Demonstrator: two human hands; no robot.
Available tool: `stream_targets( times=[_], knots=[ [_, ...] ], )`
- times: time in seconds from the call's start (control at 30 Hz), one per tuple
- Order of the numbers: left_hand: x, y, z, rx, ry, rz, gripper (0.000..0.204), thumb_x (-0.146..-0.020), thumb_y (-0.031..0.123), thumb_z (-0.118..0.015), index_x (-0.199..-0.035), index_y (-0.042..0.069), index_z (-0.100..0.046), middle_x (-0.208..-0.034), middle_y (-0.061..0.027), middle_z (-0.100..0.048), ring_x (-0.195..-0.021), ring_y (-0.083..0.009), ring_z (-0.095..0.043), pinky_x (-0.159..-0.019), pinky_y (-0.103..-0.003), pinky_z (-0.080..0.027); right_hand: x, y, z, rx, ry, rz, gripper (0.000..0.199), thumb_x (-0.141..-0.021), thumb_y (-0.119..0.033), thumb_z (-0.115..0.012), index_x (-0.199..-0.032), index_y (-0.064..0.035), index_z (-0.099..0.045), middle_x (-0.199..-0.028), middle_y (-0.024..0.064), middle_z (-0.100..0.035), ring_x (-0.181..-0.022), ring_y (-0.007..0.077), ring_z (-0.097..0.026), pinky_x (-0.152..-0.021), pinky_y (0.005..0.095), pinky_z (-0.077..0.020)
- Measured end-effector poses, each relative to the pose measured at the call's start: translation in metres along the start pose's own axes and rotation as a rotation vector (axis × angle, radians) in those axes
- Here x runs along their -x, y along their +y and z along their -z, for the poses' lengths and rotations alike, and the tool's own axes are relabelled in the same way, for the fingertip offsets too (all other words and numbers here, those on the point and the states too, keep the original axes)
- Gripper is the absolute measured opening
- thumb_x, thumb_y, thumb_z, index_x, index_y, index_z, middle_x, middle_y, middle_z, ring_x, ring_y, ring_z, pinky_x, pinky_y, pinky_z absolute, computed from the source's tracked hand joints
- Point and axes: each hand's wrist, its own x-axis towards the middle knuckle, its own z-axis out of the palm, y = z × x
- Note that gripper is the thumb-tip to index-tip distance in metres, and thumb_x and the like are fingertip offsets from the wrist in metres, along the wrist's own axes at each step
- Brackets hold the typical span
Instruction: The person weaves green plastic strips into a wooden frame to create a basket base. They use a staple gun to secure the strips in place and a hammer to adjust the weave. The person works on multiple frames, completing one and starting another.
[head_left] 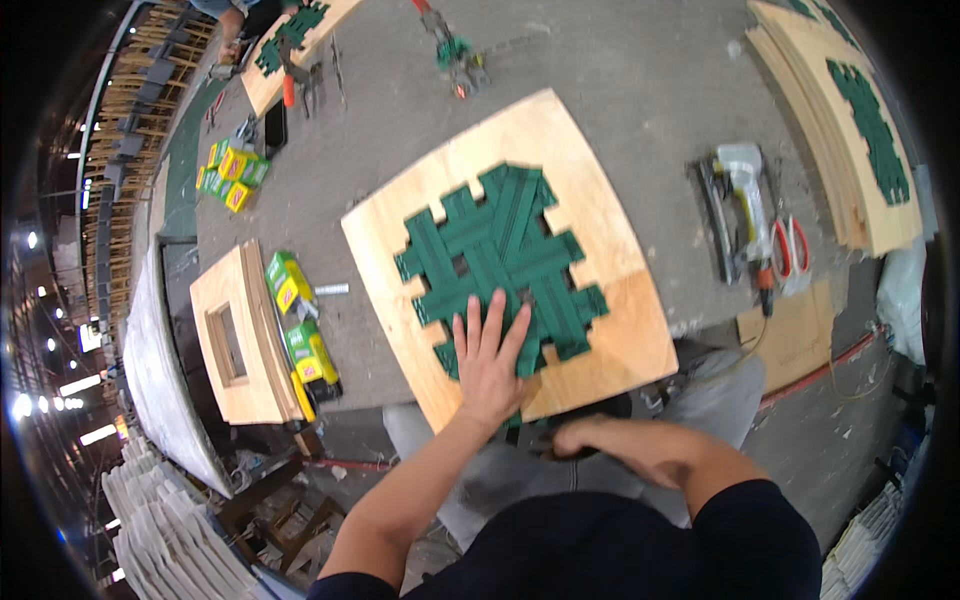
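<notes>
- Fingers (493, 318) of the left hand (488, 382) are spread apart, pressed flat on the near part of the woven green webbing (500, 235).
- Right hand (575, 437) sits low, just beyond the panel's near edge; shadow hides its fingers, so I cannot tell whether they are apart, together or gripping.
- Green webbing lies around the middle of the plywood panel (625, 335), its stepped strip ends stopping short of the far, left and right edges.
- The panel rests askew on the grey counter (620, 60), its near edge reaching past the counter's front edge, over the person's lap.
- Rightward, a strip of counter separates the panel from the pneumatic stapler (742, 190) and red-handled scissors (792, 250).
- Leftward, a narrower gap runs to the green-and-yellow boxes (305, 345) beside the stacked cut-out panels (245, 340).
- Beyond the far corner, a wider stretch reaches to the red-handled pliers (440, 35).
</notes>
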Motion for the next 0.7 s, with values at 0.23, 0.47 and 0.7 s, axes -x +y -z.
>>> stream_targets(
  times=[0.23, 0.47, 0.7],
  knots=[
    [0.01, -0.014, -0.017, 0.396, 0.441, -0.013, 0.036, -0.109, 0.01, -0.046, -0.142, 0.007, -0.057, -0.135, -0.0123, -0.068, -0.141, -0.0335, -0.051, -0.124, -0.05, -0.027, 0.018, 0.002, 0.011, -0.128, -0.126, -0.192, 0.089, -0.091, -0.076, -0.057, -0.15, -0.009, -0.055, -0.156, 0.0103, -0.053, -0.14, 0.0279, -0.052, -0.114, 0.0429, -0.0419],
    [0.05, 0.107, 0.096, 1.521, 0.237, 0.104, 0.051, -0.115, 0.04, -0.036, -0.143, 0.0, -0.05, -0.081, -0.0068, -0.058, -0.077, -0.0231, -0.063, -0.083, -0.047, -0.055, 0.056, 0.023, 0.005, 0.1, 0.404, -0.191, 0.069, -0.094, -0.061, -0.066, -0.133, -0.0043, -0.068, -0.143, 0.0182, -0.063, -0.129, 0.0361, -0.061, -0.107, 0.0441, -0.0481],
    [0.104, 0.149, 0.24, 1.54, 0.626, -0.425, 0.05, -0.115, 0.035, -0.034, -0.153, 0.003, -0.041, -0.075, -0.0029, -0.049, -0.065, -0.0195, -0.057, -0.073, -0.044, -0.059, 0.075, 0.092, 0.011, 0.092, 0.691, 0.167, 0.063, -0.092, -0.056, -0.071, -0.127, -0.003, -0.069, -0.122, 0.0252, -0.071, -0.117, 0.0399, -0.066, -0.098, 0.0473, -0.0514]
  ],
)
